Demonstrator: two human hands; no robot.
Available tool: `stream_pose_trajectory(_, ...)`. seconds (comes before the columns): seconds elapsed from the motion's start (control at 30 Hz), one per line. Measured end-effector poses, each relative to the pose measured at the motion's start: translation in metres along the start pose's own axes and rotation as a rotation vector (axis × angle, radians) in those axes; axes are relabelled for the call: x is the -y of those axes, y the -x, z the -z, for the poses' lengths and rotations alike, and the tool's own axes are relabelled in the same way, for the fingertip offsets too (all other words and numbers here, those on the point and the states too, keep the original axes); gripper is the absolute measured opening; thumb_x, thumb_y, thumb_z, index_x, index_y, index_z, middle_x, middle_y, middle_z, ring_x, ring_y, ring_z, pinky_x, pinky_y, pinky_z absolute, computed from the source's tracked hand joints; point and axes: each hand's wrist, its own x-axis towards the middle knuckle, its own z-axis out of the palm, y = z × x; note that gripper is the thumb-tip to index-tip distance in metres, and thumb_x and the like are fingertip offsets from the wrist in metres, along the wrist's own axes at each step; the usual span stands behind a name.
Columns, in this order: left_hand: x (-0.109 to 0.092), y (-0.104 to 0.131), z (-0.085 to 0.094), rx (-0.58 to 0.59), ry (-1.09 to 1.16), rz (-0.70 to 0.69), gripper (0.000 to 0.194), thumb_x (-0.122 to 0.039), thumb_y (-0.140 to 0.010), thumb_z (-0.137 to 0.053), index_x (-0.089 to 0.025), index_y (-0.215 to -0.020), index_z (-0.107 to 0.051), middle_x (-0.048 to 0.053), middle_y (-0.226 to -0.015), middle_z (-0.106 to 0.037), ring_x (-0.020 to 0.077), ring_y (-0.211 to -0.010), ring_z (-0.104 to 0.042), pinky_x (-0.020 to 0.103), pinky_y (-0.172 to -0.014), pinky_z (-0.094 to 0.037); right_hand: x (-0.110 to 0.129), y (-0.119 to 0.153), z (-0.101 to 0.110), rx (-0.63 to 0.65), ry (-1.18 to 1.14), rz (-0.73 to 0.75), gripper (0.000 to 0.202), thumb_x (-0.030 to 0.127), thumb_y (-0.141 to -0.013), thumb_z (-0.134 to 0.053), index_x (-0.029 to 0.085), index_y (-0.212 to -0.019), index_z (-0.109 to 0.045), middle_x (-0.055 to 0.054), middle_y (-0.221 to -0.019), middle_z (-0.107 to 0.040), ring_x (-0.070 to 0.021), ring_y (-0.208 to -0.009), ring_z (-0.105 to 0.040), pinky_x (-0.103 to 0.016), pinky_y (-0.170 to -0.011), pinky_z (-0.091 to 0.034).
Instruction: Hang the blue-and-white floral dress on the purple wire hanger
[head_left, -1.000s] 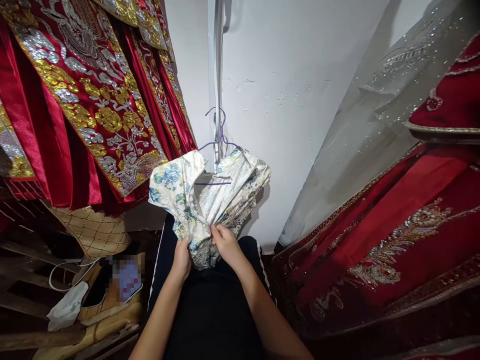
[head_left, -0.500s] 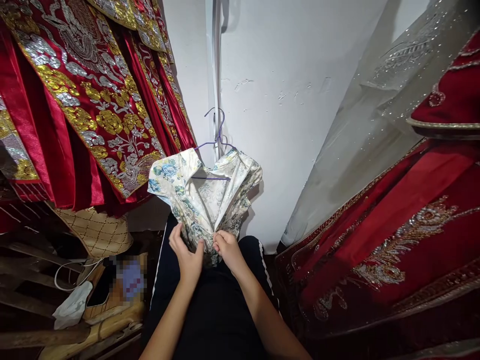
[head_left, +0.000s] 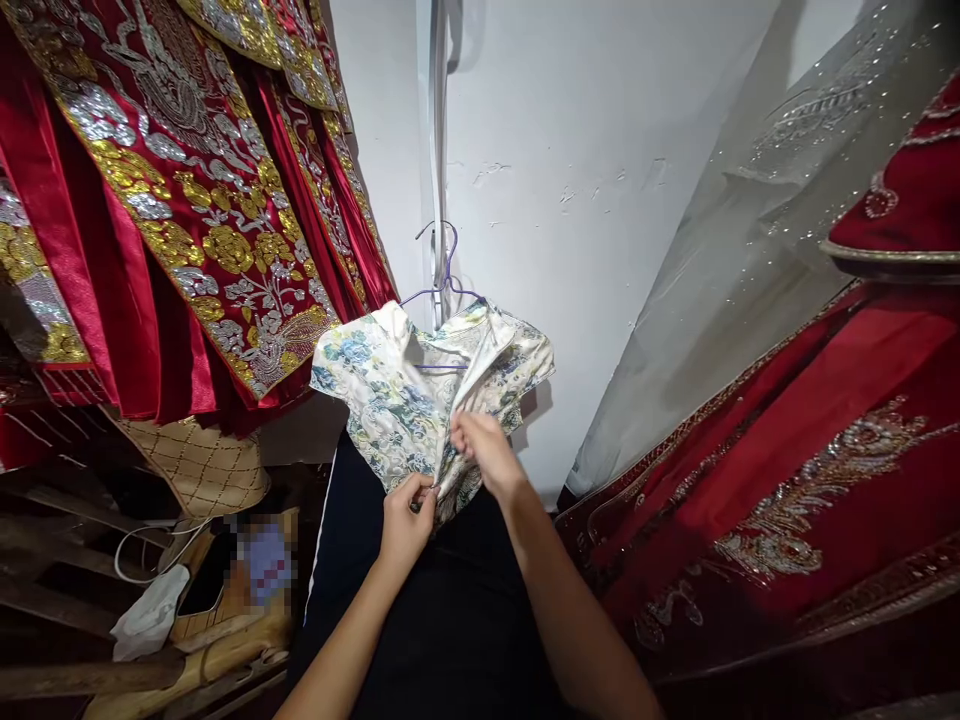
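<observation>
- Right hand (head_left: pixel 487 455): raised since the preceding frame, from the lower front of the floral garment (head_left: pixel 386 400) to a higher point along its opening. Left hand (head_left: pixel 407 515): shifted inward, from spread fingers at the garment's side to the lower end of that opening.
- Left hand, state: thumb and fingertips brought together, pinching the fabric at the front edge.
- Right hand, state: fingers curled together beside the opening; motion blur prevents telling whether they grip the edge.
- Floral garment, position: suspended at centre on a purple hanger (head_left: pixel 451 262), short sleeves spread to either side, neckline parted in a V; lower part in front of the person's dark trousers (head_left: pixel 349 500). Hanger's crossbar visible through the neckline.
- Behind the hanger: a pale vertical strip (head_left: pixel 429 120) running up the white wall (head_left: pixel 570 100).
- Left of centre: a red garment (head_left: pixel 176 330) bearing gold and silver floral embroidery, above a beige fabric (head_left: pixel 195 470) with a lattice pattern.
- Lower left: bamboo furniture (head_left: pixel 191 680) carrying a dark phone (head_left: pixel 206 575) and a crumpled pale wrapper (head_left: pixel 150 612); white cable (head_left: pixel 120 568) looped nearby.
- Right of centre: sheer sequinned fabric (head_left: pixel 709 240), adjoined by a red beaded dress (head_left: pixel 750 440).
</observation>
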Motion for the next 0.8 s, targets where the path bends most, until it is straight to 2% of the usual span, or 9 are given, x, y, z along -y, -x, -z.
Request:
stream_pose_trajectory(0.2, 0.009, 0.005, 0.007, 0.077, -0.061, -0.022, 0.015, -0.029, -0.092, -0.056, -0.019, -0.082, -0.061, 0.002, -0.074, -0.056, 0.0144, -0.065, -0.053, 0.025, -0.061, -0.044, 0.105, -0.072, -0.017, -0.090, -0.089, 0.172, 0.013, 0.020, -0.080, -0.057, 0.015, -0.068, -0.057, 0.004, -0.048, -0.052, -0.0029, -0.035, -0.030, -0.017, -0.035, -0.015)
stream_pose_trajectory(0.27, 0.013, 0.004, 0.010, 0.089, -0.078, -0.025, 0.015, -0.029, -0.092, -0.056, -0.019, -0.082, -0.061, 0.003, -0.075, -0.058, 0.0148, -0.064, -0.054, 0.026, -0.060, -0.045, 0.122, -0.080, -0.025, -0.083, -0.099, 0.208, 0.013, 0.019, -0.080, -0.056, 0.015, -0.067, -0.057, 0.004, -0.047, -0.052, -0.0023, -0.034, -0.029, -0.017, -0.034, -0.014)
stream_pose_trajectory(0.37, 0.008, -0.010, 0.013, 0.142, -0.089, -0.056, 0.014, -0.029, -0.092, -0.058, -0.019, -0.085, -0.065, 0.004, -0.077, -0.064, 0.0173, -0.069, -0.060, 0.028, -0.064, -0.049, 0.127, -0.075, -0.032, -0.042, -0.067, 0.284, 0.014, 0.023, -0.080, -0.057, 0.015, -0.069, -0.058, 0.003, -0.047, -0.054, -0.0023, -0.034, -0.030, -0.016, -0.035, -0.017)
stream_pose_trajectory(0.43, -0.011, -0.032, 0.016, 0.173, -0.059, -0.130, 0.013, -0.029, -0.091, -0.061, -0.020, -0.096, -0.069, 0.006, -0.087, -0.070, 0.0198, -0.082, -0.066, 0.031, -0.074, -0.053, 0.125, -0.065, -0.033, -0.043, -0.032, 0.345, 0.016, 0.025, -0.082, -0.057, 0.015, -0.069, -0.058, 0.003, -0.047, -0.055, -0.0025, -0.034, -0.031, -0.016, -0.036, -0.018)
stream_pose_trajectory(0.5, -0.042, -0.066, 0.022, 0.135, -0.005, -0.246, 0.027, -0.029, -0.092, -0.062, -0.021, -0.117, -0.067, 0.008, -0.104, -0.072, 0.0204, -0.094, -0.068, 0.034, -0.085, -0.054, 0.124, -0.054, -0.033, -0.059, 0.020, 0.403, 0.018, 0.025, -0.083, -0.055, 0.015, -0.068, -0.059, 0.003, -0.046, -0.055, -0.0028, -0.035, -0.032, -0.016, -0.037, -0.020)
stream_pose_trajectory(0.57, -0.078, -0.107, 0.032, -0.002, 0.017, -0.373, 0.037, -0.028, -0.094, -0.060, -0.022, -0.130, -0.060, 0.008, -0.105, -0.071, 0.0186, -0.092, -0.067, 0.035, -0.087, -0.054, 0.126, -0.045, -0.032, -0.067, 0.078, 0.466, 0.020, 0.024, -0.085, -0.054, 0.015, -0.068, -0.059, 0.003, -0.046, -0.054, -0.0034, -0.037, -0.034, -0.016, -0.039, -0.023)
stream_pose_trajectory(0.63, -0.111, -0.148, 0.043, -0.105, -0.017, -0.450, 0.040, -0.029, -0.097, -0.055, -0.022, -0.136, -0.056, 0.007, -0.100, -0.071, 0.0168, -0.083, -0.066, 0.033, -0.079, -0.054, 0.129, -0.040, -0.031, -0.066, 0.126, 0.523, 0.022, 0.024, -0.087, -0.053, 0.016, -0.068, -0.059, 0.003, -0.046, -0.054, -0.0042, -0.039, -0.036, -0.017, -0.041, -0.026)
stream_pose_trajectory(0.73, -0.141, -0.192, 0.054, -0.084, -0.161, -0.565, 0.023, -0.028, -0.097, -0.054, -0.018, -0.114, -0.066, 0.007, -0.097, -0.071, 0.0166, -0.083, -0.063, 0.031, -0.078, -0.051, 0.126, -0.044, -0.028, -0.082, 0.164, 0.570, 0.023, 0.027, -0.087, -0.054, 0.017, -0.068, -0.059, 0.003, -0.047, -0.054, -0.0059, -0.041, -0.039, -0.018, -0.044, -0.030)
stream_pose_trajectory(0.8, -0.149, -0.205, 0.055, -0.038, -0.272, -0.621, 0.015, -0.027, -0.096, -0.054, -0.017, -0.098, -0.066, 0.007, -0.092, -0.069, 0.0174, -0.085, -0.062, 0.031, -0.079, -0.049, 0.113, -0.051, -0.026, -0.116, 0.175, 0.578, 0.023, 0.030, -0.087, -0.055, 0.017, -0.067, -0.059, 0.003, -0.048, -0.053, -0.0073, -0.043, -0.042, -0.020, -0.046, -0.032)
